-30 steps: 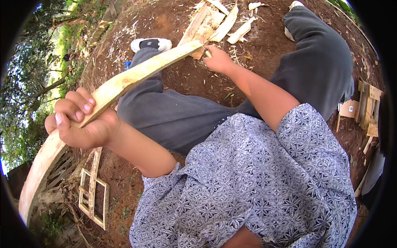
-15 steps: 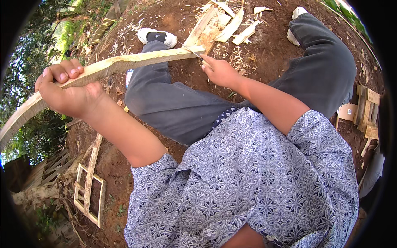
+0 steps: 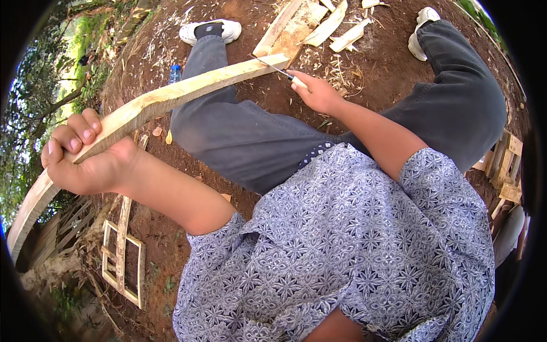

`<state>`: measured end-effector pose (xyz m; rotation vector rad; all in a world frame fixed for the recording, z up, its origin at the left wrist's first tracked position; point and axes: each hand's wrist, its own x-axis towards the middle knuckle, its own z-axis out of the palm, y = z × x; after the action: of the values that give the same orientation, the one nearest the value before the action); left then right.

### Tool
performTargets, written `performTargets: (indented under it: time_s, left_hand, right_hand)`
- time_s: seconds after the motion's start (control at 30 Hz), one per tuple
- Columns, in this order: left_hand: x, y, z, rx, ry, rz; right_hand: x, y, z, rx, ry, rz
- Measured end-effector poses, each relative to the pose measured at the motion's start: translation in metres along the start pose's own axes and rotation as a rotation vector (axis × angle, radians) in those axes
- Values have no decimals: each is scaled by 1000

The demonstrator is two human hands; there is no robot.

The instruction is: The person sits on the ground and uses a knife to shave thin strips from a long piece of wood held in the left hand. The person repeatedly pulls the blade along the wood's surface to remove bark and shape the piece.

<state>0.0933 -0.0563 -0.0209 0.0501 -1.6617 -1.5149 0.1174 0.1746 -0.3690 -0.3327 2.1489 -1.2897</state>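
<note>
While the left hand [image 3: 96, 170] grasps a long wooden board [image 3: 171, 93], this board slants above the left leg [image 3: 225, 139], and across its right end lies the blade [image 3: 279, 69] of a knife [image 3: 293, 78], whose handle [image 3: 298, 82] the right hand [image 3: 319, 94] holds.

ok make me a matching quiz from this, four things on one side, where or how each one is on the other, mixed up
1. left hand
2. knife
3. wooden frame
4. bottle

A. in the picture's lower left
B. held in the right hand
C. blue
D. wrapped around the long plank

Pairs: 1-D, 2-B, 3-A, 4-C
</note>
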Motion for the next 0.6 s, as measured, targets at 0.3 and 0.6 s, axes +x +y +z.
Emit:
performTargets:
  time_s: [0.3, 0.6]
  left_hand:
    - [6, 12, -15, 16, -28, 5]
    - [5, 15, 1, 9, -13, 12]
  right_hand:
    - [-51, -101, -20, 110, 104, -232]
    - [-24, 2, -6, -189, 59, 221]
